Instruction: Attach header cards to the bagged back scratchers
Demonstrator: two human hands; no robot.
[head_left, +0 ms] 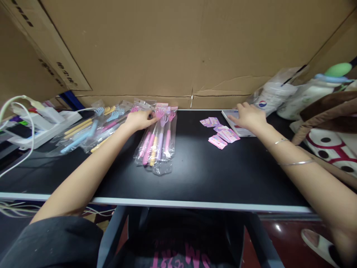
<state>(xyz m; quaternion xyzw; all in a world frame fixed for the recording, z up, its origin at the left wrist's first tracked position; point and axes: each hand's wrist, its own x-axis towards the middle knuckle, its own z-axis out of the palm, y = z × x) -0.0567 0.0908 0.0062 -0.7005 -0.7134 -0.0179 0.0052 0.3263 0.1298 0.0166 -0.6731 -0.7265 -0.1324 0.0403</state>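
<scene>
Pressing lightly seems best. Left hand, finger grip unclear, meets wrapped scratchers left of the cards; right hand, thumb and fingers apart, covers the flat box right of them.

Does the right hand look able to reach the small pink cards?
Probably yes: the pink cards lie uncovered beside the right hand, and nothing tall stands between; only the flat white item under it may need releasing first.

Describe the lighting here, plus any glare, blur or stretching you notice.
Head view: a soft pale glare on the black tabletop, bright glints on the clear wrappers; head view: print on the pink cards too soft to read; head view, right edge: the red-and-white package looks stretched and soft, probably wide-lens distortion.
</scene>
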